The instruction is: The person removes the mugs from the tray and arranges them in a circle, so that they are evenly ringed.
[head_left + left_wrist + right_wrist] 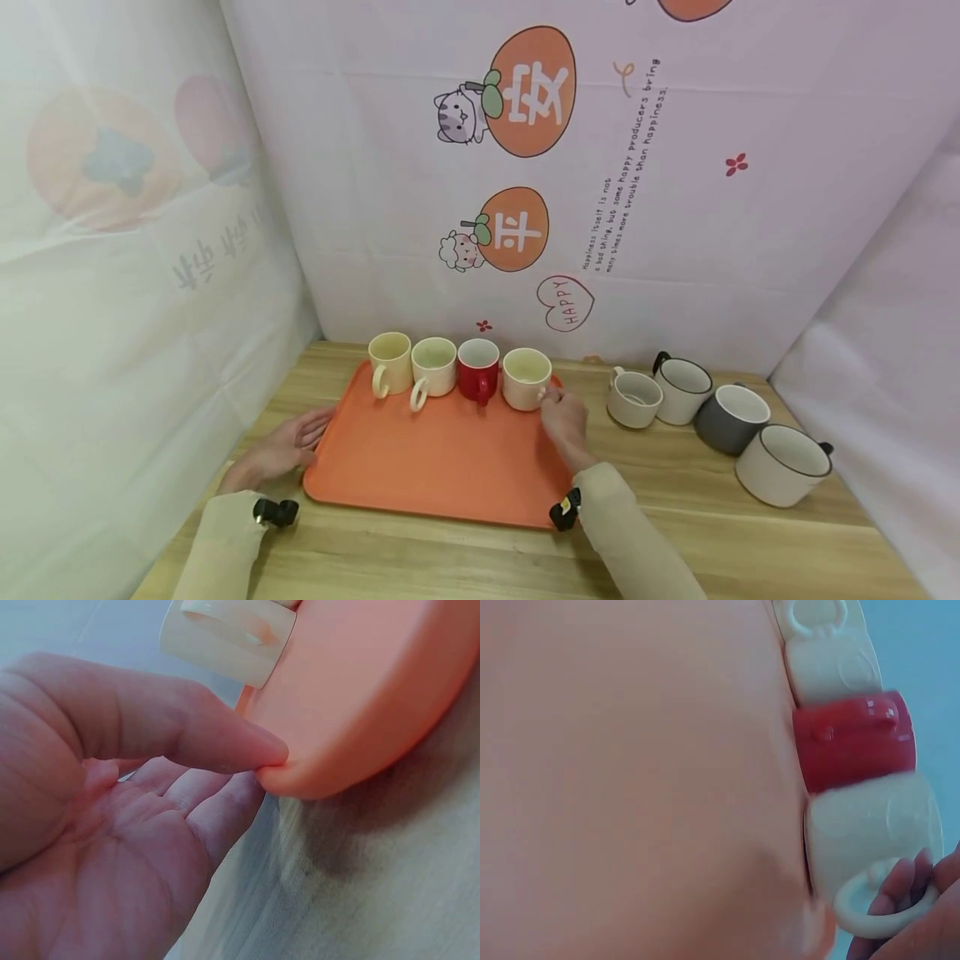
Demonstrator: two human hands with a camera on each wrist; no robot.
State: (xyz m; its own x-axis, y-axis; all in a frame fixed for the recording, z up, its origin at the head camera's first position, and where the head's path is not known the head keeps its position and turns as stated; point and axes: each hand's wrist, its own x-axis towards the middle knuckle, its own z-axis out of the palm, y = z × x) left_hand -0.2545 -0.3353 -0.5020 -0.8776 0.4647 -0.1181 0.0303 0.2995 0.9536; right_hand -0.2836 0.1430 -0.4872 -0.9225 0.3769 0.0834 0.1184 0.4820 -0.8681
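An orange tray [442, 467] [337, 690] lies on the wooden table. My left hand [277, 450] [127, 802] pinches its left rim, thumb on top and fingers below. Along the tray's far side stand a pale yellow mug [402, 363], a cream mug [442, 367], a red mug [478, 360] [855, 746] and a second cream mug [523, 379] [874, 825]. My right hand [566, 425] [922, 922] grips the handle of this rightmost mug, fingers through the loop in the right wrist view.
Right of the tray on the table [420, 558] stand a small white cup [633, 400], a white mug with a black rim [681, 392], a grey mug [729, 425] and a wide white mug [780, 471]. Printed white cloth [390, 208] hangs behind and at both sides.
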